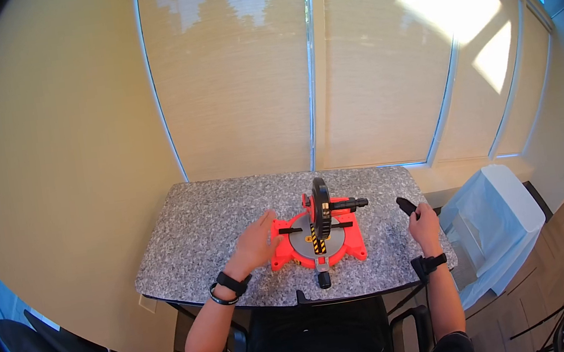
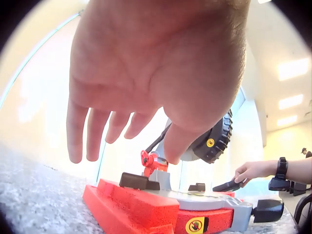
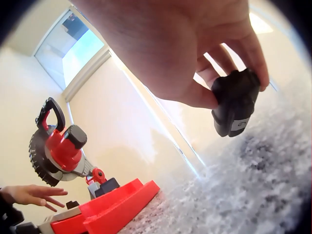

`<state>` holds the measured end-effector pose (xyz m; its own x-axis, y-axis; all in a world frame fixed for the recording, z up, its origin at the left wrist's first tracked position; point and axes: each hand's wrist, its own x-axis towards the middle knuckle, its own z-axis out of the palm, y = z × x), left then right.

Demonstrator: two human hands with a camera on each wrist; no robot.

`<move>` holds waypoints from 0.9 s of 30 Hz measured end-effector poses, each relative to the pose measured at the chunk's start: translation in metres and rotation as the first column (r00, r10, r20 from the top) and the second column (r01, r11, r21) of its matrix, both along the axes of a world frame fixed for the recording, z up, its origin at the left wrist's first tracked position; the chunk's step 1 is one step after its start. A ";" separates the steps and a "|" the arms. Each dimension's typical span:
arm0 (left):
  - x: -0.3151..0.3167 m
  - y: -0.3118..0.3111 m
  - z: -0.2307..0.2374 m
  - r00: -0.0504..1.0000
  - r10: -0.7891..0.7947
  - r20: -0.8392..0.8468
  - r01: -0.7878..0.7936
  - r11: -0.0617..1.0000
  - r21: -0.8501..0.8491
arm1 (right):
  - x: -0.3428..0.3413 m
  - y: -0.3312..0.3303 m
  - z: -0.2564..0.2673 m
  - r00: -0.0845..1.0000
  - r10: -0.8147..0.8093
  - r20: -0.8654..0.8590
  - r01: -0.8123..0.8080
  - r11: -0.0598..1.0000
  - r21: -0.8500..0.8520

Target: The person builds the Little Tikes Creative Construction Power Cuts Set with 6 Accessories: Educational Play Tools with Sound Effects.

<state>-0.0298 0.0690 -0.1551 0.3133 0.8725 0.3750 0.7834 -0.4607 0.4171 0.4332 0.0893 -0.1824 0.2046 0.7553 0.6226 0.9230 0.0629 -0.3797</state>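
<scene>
A red and grey miter saw (image 1: 355, 241) stands on the speckled table, its round black blade guard (image 1: 322, 206) raised above the grey turntable. My left hand (image 1: 254, 245) is beside the saw's left edge, fingers extended and holding nothing. In the left wrist view, its palm (image 2: 146, 73) hangs over the red base (image 2: 131, 207). Off to the saw's right, my right hand (image 1: 425, 225) pinches a small black plastic piece (image 3: 236, 102) between thumb and fingers, above the tabletop. A pale label shows on the piece, but I cannot tell what kind of part it is.
The grey speckled table (image 1: 188, 224) has its front edge close to my lap. A chair under a pale blue cover (image 1: 501, 218) stands right of it. A wall (image 1: 67, 168) rises at the left, and window blinds (image 1: 236, 96) hang behind the table.
</scene>
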 end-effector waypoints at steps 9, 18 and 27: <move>0.006 -0.016 0.073 0.991 0.005 0.132 -0.046 0.950 0.308 | -0.057 -0.040 0.109 0.922 0.349 -0.170 -0.309 0.925 0.220; 0.036 -0.076 0.169 0.970 -0.152 0.188 0.044 0.875 0.482 | -0.120 -0.093 0.179 0.619 0.781 -0.082 -0.737 0.614 0.281; 0.044 -0.112 0.202 0.929 -0.303 0.211 0.175 0.864 0.471 | -0.151 -0.106 0.209 0.490 0.869 0.070 -0.833 0.444 0.329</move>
<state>0.0146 -0.0434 0.0472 0.3220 0.5087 0.7984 0.5116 -0.8031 0.3054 0.2826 -0.0168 0.0262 -0.3704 0.3763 0.8492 0.3034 0.9131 -0.2722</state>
